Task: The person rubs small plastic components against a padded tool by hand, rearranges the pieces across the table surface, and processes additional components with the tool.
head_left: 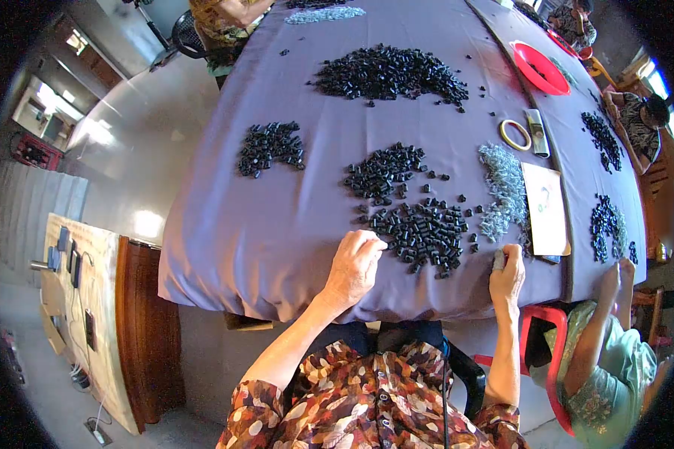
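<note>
My left hand (354,263) is closed at the near edge of the purple cloth, its fingertips beside a pile of small black parts (427,233). What it pinches, if anything, is too small to make out. To the right, my right hand (506,273) is also closed, thumb against fingers, just below a heap of small clear pieces (503,191); its contents cannot be made out. Another black pile (386,172) lies behind the nearest one. A smaller black group (271,148) sits farther left.
A large black pile (393,73) lies farther back. On the right are a tape roll (515,135), a paper card (546,209) and a red basin (541,68). A co-worker (603,359) sits at the right; other people are around the cloth-covered table (225,224).
</note>
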`<state>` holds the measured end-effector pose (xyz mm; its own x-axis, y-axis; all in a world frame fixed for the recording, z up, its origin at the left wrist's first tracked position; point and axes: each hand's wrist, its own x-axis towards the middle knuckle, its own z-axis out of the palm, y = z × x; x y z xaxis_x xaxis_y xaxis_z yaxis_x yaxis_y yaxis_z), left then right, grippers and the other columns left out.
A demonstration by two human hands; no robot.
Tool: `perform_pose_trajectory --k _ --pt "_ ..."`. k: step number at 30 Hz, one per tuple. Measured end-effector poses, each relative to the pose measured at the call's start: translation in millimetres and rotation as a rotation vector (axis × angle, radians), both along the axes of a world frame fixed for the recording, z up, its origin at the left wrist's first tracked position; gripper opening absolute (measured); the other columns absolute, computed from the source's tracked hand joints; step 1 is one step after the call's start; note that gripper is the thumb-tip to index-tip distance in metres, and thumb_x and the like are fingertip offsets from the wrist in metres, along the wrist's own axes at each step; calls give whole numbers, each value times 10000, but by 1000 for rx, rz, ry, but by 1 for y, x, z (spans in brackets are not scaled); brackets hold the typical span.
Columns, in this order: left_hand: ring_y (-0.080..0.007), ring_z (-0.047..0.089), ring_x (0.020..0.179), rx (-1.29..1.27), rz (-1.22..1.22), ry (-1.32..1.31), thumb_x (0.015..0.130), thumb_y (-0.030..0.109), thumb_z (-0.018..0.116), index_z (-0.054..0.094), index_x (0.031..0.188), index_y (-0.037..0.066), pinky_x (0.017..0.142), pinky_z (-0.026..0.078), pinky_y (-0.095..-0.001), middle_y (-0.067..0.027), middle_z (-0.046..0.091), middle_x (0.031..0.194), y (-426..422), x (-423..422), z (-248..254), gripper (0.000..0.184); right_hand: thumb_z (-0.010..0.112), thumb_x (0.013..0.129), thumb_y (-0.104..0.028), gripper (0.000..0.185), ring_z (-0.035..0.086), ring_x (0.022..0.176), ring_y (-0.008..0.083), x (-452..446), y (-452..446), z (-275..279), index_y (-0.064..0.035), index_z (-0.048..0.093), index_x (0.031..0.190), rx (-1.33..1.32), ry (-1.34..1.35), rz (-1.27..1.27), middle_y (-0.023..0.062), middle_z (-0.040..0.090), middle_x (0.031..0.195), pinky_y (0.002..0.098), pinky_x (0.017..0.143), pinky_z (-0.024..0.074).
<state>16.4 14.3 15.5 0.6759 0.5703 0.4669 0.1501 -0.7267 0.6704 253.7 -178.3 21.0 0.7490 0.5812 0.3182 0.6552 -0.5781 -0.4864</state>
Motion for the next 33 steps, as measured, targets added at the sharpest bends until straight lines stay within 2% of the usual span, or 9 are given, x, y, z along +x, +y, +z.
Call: perform_pose_trajectory --k 4,9,10,12,16,22,24,27,33 --pt "-287 543 875 9 -4 -8 759 -28 586 581 876 25 765 455 -365 -112 555 905 0 0 -4 128 539 799 28 159 571 732 310 -3 1 1 -25 534 949 133 19 77 144 550 782 357 688 461" --pt "-267 560 828 -11 59 -102 785 -30 578 588 886 26 724 469 -343 -103 568 890 -2 1 1 115 609 788 21 162 547 732 107 -13 8 -9 -26 607 943 432 360 37 27 587 789 245 673 458" --pt "-260 574 803 -11 97 -66 799 -34 571 592 896 25 694 475 -320 -105 577 877 -5 1 8 115 631 787 19 156 529 711 82 -24 12 7 -35 616 933 360 379 76 7 600 789 227 662 452" --pt "-181 590 778 -190 89 -164 828 -20 573 597 911 31 697 468 -265 -77 600 860 -14 6 13 101 681 764 14 200 516 690 52 -47 27 23 -49 616 942 464 516 143 -21 607 783 215 640 447" --pt "-73 568 817 -699 -9 -195 870 26 584 608 957 19 753 458 -214 -6 609 876 -34 15 25 90 664 739 59 256 536 679 90 -75 44 42 -39 588 963 410 520 335 10 610 786 239 628 458" --pt "-46 533 840 -934 -220 -59 871 83 614 605 993 28 765 449 -215 22 604 893 -40 24 28 134 618 658 98 260 600 725 291 -89 51 57 -29 551 875 242 254 553 120 601 823 340 636 487" --pt "-47 527 853 -1064 -281 -91 881 104 609 584 1001 25 770 447 -219 18 599 887 -43 25 14 146 620 657 93 259 601 725 289 -90 50 54 -31 553 874 235 178 590 115 604 822 343 636 486" --pt "-27 506 703 -1252 -341 -136 884 170 612 586 922 65 633 425 -196 43 573 778 -40 23 20 114 632 658 70 250 604 720 279 -92 50 54 -40 558 869 257 180 622 106 606 816 340 629 483" --pt "-30 477 626 -1339 -325 -75 885 221 598 585 848 98 553 367 -175 59 536 705 -32 20 25 129 639 660 64 209 609 714 280 -95 51 45 -29 561 830 291 261 599 106 607 787 332 633 487"
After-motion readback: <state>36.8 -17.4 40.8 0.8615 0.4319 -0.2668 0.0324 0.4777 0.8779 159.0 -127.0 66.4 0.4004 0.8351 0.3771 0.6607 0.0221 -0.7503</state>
